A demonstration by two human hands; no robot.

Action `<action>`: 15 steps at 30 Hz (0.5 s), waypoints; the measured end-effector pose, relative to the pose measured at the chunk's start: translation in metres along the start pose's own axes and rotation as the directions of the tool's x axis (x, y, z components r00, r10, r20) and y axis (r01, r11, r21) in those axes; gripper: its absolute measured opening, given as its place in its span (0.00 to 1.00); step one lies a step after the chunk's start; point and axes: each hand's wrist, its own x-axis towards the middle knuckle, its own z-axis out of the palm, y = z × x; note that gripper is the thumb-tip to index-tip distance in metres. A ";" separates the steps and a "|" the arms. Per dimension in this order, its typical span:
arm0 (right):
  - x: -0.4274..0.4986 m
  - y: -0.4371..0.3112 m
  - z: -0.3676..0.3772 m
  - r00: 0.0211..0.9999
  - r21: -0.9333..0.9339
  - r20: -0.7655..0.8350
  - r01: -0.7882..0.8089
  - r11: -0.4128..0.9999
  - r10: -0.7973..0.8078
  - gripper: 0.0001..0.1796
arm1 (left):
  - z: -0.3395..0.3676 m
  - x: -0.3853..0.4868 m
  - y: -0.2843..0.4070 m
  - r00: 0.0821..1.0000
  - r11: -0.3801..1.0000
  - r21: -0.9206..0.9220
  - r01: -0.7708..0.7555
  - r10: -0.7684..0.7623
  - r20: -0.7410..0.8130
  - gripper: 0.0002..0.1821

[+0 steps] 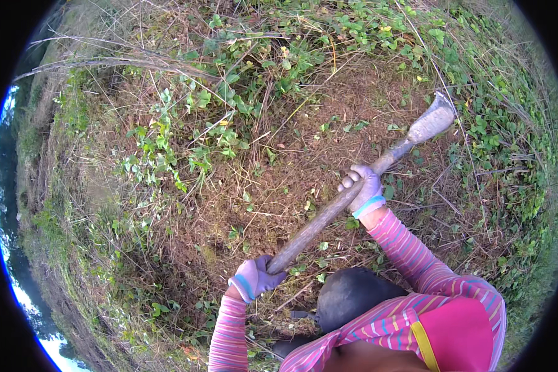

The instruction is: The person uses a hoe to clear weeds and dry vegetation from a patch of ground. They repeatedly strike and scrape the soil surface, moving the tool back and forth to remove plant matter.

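A long wooden handle runs diagonally across the picture, with a curved metal blade at its upper right end, like a billhook or brush hook. My left hand, in a pale glove with a blue cuff band, is closed around the lower left end of the handle. Farther up, nearer the blade, my right hand grips the same handle in a matching glove. The blade is held over the right side of the ground, against leafy plants and dry stalks. Its cutting edge cannot be made out clearly.
Brown ground with cut stems and dry grass lies below the handle. Green leafy vines grow at the upper middle, more at the right. Long dry stalks arch at the upper left. My dark-clad knee is at the bottom.
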 end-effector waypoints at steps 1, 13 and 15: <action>-0.001 -0.018 -0.006 0.996 0.049 0.001 0.090 0.995 -0.090 0.07 | -0.009 0.013 0.003 0.994 0.995 0.039 -0.093 0.090 0.064 0.33; -0.026 0.224 0.064 0.806 -0.755 0.045 -0.360 0.548 0.590 0.10 | 0.166 -0.111 -0.043 0.896 0.235 -0.972 0.030 -0.438 -0.078 0.18; -0.029 0.237 0.054 0.795 -0.700 0.181 -0.310 0.643 0.579 0.10 | 0.183 -0.119 -0.054 0.878 0.204 -0.979 -0.023 -0.464 -0.117 0.12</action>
